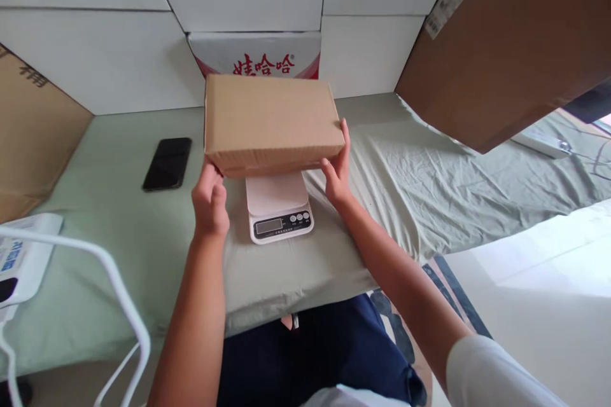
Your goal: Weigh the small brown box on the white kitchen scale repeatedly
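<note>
A plain brown cardboard box [274, 116] is held between my two hands, over the back part of a white kitchen scale [279, 203]. My left hand [210, 200] grips the box's near left corner, its fingers partly hidden beneath. At the near right corner, my right hand [338, 168] is closed around the edge, with the thumb in front and a finger along the side. The scale's buttons and its small grey display face me. Whether the box touches the scale's plate, I cannot tell, since the box covers the rear of it.
A black phone [167, 164] lies on the green cloth [191, 280] to the left. Nearer, a white power strip [33, 254] trails a thick white cable [119, 286]. Behind stands a white carton with red lettering [255, 54]. A large brown carton [515, 44] leans in from the right.
</note>
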The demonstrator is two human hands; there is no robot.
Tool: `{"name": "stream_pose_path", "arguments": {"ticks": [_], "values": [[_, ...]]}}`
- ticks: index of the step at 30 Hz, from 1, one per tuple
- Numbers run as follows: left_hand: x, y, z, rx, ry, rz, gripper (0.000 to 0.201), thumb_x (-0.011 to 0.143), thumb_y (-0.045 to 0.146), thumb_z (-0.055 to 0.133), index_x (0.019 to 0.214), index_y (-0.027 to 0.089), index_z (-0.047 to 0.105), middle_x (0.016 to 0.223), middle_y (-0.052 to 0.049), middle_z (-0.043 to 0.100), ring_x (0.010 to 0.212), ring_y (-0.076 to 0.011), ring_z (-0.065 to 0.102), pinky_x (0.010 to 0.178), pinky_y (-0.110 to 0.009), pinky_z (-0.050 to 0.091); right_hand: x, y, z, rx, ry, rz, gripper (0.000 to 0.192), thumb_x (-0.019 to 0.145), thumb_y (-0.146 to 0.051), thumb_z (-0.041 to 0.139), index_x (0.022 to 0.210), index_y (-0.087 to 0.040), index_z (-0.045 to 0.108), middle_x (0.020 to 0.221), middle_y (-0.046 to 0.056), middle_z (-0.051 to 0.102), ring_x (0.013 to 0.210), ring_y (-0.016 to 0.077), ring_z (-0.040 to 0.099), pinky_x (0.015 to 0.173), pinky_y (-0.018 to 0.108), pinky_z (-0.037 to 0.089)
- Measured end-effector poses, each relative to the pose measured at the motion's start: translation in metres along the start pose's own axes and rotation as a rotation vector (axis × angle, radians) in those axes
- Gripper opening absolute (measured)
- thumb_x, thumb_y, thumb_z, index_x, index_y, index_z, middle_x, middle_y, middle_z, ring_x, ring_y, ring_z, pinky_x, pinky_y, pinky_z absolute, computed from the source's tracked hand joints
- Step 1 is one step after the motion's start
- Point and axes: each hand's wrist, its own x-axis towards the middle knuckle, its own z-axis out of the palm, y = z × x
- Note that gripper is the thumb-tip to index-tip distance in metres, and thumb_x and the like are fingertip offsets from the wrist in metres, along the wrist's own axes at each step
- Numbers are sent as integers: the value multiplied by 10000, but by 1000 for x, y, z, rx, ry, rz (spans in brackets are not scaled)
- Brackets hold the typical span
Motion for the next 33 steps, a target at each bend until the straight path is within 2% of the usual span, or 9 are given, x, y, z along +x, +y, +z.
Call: {"name": "stream_pose_path", "arguments": {"ticks": [3, 7, 10, 13, 19, 25, 33], "values": [[-44, 8, -7, 1, -13, 48, 794, 867, 775, 572, 1433, 224, 653, 1409, -167, 668, 1454, -388, 539, 1219, -491, 416, -32, -5, -13, 61, -18, 29, 934, 932, -788, 450, 1686, -357, 107, 1752, 55, 259, 1635, 359, 281, 1347, 617, 264], [-76, 8, -15, 17, 14, -57, 877, 847, 809, 549, 1476, 203, 620, 1421, -189, 664, 1466, -406, 525, 1224, -522, 405, -51, -8, -17, 60, -60, 77, 935, 917, -783, 483, 1678, -327, 187, 1718, 82, 330, 1619, 365, 301, 1342, 608, 282], [-77, 6, -16, 42, 12, -120, 966, 813, 849, 542, 1508, 179, 585, 1435, -189, 658, 1489, -406, 498, 1231, -533, 397, -50, -9, -15, 42, -62, 83, 907, 926, -777, 474, 1669, -321, 224, 1707, 86, 350, 1618, 360, 300, 1341, 600, 285], [-73, 5, -16, 41, 12, -133, 966, 819, 845, 543, 1518, 179, 576, 1442, -193, 657, 1479, -401, 512, 1226, -533, 406, -47, -9, -14, 25, -55, 87, 884, 936, -768, 467, 1664, -320, 241, 1697, 94, 365, 1615, 354, 307, 1341, 595, 285], [-74, 4, -17, 17, 20, -120, 896, 844, 814, 554, 1482, 187, 614, 1462, -206, 648, 1484, -405, 508, 1234, -535, 392, -47, -7, -15, 31, -58, 63, 852, 953, -728, 487, 1660, -313, 256, 1693, 99, 382, 1607, 355, 322, 1337, 596, 285], [-74, 2, -17, 32, 24, -120, 940, 839, 825, 544, 1519, 176, 575, 1480, -192, 640, 1502, -397, 486, 1246, -528, 377, -46, -8, -14, 15, -67, 82, 854, 950, -745, 468, 1660, -326, 245, 1697, 92, 373, 1612, 353, 307, 1341, 597, 273], [-72, 0, -17, -28, 23, -84, 884, 868, 771, 577, 1502, 155, 590, 1510, -215, 615, 1487, -404, 502, 1236, -527, 388, -44, -3, -12, 45, -53, 53, 833, 961, -719, 478, 1656, -320, 251, 1688, 95, 369, 1584, 346, 350, 1306, 586, 327]]}}
